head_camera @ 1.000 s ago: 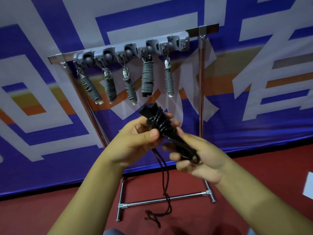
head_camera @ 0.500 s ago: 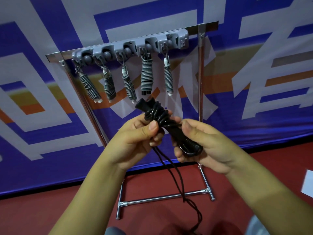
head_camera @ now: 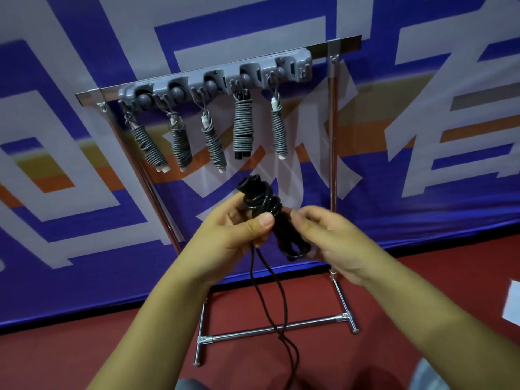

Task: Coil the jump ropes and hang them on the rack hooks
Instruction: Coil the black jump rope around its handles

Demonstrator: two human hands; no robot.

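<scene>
A black jump rope (head_camera: 261, 204) sits between my hands, its cord wound in turns round the two handles. My left hand (head_camera: 233, 235) grips the upper part of the bundle, thumb on top. My right hand (head_camera: 326, 237) holds the lower handle ends and pinches the cord near the coil. The loose black cord (head_camera: 281, 313) hangs down from the bundle toward the floor. Behind stands a metal rack (head_camera: 333, 170) with a grey hook strip (head_camera: 298, 63). Several coiled grey jump ropes (head_camera: 242, 128) hang from its hooks.
A blue, white and orange banner (head_camera: 422, 108) covers the wall behind the rack. The floor (head_camera: 408, 305) is red. The rack's base bar (head_camera: 270, 329) lies low in front of me. A white sheet (head_camera: 512, 302) shows at the right edge.
My right hand has moved up along the handles toward the coil, carrying the cord round. The hanging cord has swung and shortened a little. The left hand keeps its grip.
</scene>
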